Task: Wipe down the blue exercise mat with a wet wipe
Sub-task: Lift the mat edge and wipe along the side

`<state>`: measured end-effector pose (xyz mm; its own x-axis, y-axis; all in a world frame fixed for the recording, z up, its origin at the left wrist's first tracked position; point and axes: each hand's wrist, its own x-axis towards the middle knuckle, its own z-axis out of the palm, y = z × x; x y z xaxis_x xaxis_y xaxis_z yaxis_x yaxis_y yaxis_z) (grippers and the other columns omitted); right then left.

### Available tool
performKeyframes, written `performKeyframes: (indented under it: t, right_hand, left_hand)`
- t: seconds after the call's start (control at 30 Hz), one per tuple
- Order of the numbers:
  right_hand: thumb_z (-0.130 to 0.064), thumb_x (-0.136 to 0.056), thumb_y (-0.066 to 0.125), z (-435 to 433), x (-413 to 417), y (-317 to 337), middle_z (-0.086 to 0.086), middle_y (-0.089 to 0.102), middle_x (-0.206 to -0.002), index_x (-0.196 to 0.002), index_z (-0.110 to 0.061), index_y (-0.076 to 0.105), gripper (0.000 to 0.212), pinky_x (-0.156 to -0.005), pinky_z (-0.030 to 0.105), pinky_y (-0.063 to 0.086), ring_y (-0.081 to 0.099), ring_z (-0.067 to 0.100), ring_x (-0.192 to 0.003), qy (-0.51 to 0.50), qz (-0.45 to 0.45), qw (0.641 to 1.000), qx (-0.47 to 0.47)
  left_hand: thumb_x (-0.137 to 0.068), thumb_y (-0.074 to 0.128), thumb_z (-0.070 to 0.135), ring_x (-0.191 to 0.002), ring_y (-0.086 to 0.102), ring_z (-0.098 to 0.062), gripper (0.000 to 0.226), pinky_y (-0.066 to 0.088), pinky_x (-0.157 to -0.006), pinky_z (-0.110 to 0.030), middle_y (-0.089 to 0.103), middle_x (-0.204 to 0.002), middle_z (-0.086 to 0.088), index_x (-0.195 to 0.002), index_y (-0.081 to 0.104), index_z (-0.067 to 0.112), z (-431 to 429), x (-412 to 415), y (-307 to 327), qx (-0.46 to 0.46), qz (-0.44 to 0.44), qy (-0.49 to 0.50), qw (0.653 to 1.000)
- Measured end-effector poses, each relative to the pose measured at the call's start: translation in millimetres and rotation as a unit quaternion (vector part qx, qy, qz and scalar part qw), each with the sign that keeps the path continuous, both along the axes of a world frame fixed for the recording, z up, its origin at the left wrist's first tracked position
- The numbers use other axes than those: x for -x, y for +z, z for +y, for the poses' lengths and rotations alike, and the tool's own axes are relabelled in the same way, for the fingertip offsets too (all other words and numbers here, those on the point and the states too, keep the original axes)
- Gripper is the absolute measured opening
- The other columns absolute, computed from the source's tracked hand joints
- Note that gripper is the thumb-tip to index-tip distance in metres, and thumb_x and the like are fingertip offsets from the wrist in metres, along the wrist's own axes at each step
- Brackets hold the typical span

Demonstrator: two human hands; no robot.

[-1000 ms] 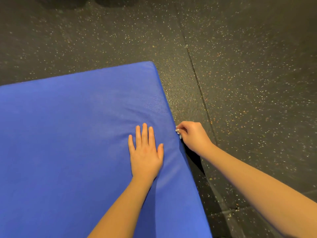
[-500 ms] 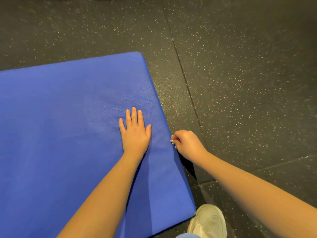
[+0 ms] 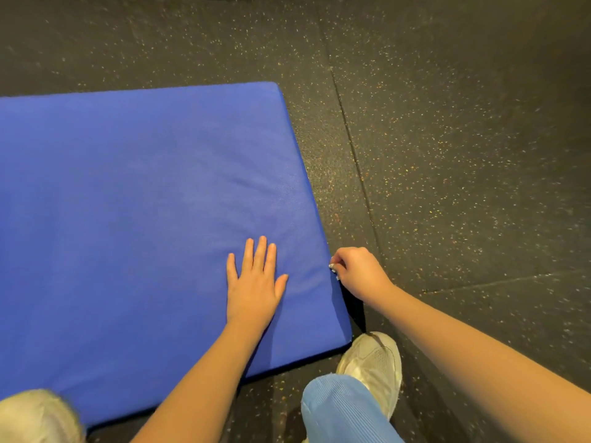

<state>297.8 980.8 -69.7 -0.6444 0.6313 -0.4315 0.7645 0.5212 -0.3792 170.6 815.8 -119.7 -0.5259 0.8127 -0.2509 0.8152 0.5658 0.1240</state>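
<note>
The blue exercise mat (image 3: pixel 128 203) lies flat on the dark speckled floor, with its right edge and near right corner in view. My left hand (image 3: pixel 254 282) presses flat on the mat near that right edge, fingers straight and pointing away from me. My right hand (image 3: pixel 359 273) is curled against the mat's right side edge, just right of my left hand. A small white bit of the wet wipe (image 3: pixel 333 267) shows at its fingertips; the rest is hidden inside the hand.
My white shoe (image 3: pixel 374 362) and a light blue trouser leg (image 3: pixel 339 410) are just off the mat's near right corner. Another pale blurred shoe (image 3: pixel 35 417) overlaps the mat's near edge at bottom left. Speckled rubber floor (image 3: pixel 463 155) with tile seams surrounds the mat.
Both hands have slid along the mat's right edge toward its near corner, the right hand staying curled against the side. My shoes and leg have come into view.
</note>
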Motion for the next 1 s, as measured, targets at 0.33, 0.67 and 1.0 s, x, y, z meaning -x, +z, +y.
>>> performKeyframes:
  t: [0.33, 0.67, 1.0]
  right_hand:
    - [-0.014, -0.095, 0.054, -17.7, -17.4, 3.1, 0.014, 0.068, -0.098, -0.092, -0.004, 0.066, 0.016, -0.065, 0.032, 0.037, 0.06, 0.033, -0.093, 0.02, -0.035, 0.999, -0.021]
    - [-0.016, -0.093, 0.058, -55.0, -48.8, 18.4, 0.016, 0.068, -0.095, -0.091, 0.0, 0.067, 0.018, -0.068, 0.033, 0.044, 0.062, 0.033, -0.089, 0.052, -0.092, 0.994, -0.028]
    - [-0.011, -0.093, 0.055, -72.2, -78.9, -4.3, 0.007, 0.064, -0.085, -0.071, -0.01, 0.055, 0.021, -0.063, 0.031, 0.039, 0.058, 0.024, -0.079, -0.126, 0.01, 0.992, 0.023]
  left_hand:
    - [-0.095, 0.038, 0.06, -0.147, -0.013, -0.024, 0.077, 0.014, -0.111, -0.064, -0.016, -0.16, 0.003, -0.154, -0.003, 0.031, -74.7, -52.7, 41.4, 0.119, -0.081, 0.068, 0.987]
    - [-0.094, 0.044, 0.059, -0.148, -0.011, -0.02, 0.076, 0.013, -0.111, -0.064, -0.014, -0.16, 0.008, -0.153, 0.001, 0.037, -78.4, -53.2, 40.4, 0.113, -0.112, 0.103, 0.982]
    - [-0.094, 0.042, 0.061, -0.147, -0.013, -0.021, 0.078, 0.013, -0.111, -0.063, -0.016, -0.16, 0.008, -0.153, -0.002, 0.037, -74.9, -53.4, 34.2, 0.112, -0.091, 0.108, 0.984]
